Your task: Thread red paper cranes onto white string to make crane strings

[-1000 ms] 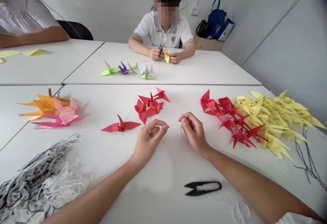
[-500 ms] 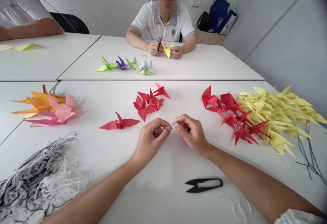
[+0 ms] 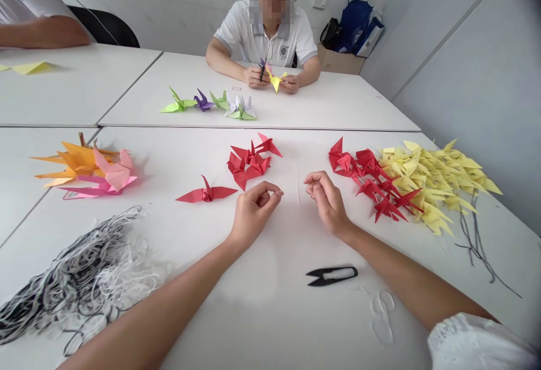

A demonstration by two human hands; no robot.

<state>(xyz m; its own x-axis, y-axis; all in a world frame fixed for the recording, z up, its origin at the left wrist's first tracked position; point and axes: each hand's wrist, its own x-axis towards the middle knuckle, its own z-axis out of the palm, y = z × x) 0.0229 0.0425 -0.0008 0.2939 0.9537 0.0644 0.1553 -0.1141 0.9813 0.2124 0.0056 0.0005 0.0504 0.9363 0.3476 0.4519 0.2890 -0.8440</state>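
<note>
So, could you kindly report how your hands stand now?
Left hand pinching what looks like white thread; right hand curled, apart; nothing in the way.

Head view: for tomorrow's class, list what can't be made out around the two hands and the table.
All in the head view:
Left hand: whatever its fingers pinch is too small to make out.
Right hand: its curled fingers hide anything held.
Person at top left: cut off by the frame's edge.

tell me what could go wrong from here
The thin white thread could get lost against the white table. The right hand is close to the red paper cranes, so a slip might crush some. The black thread snips lie just below that arm and could get knocked.
</note>
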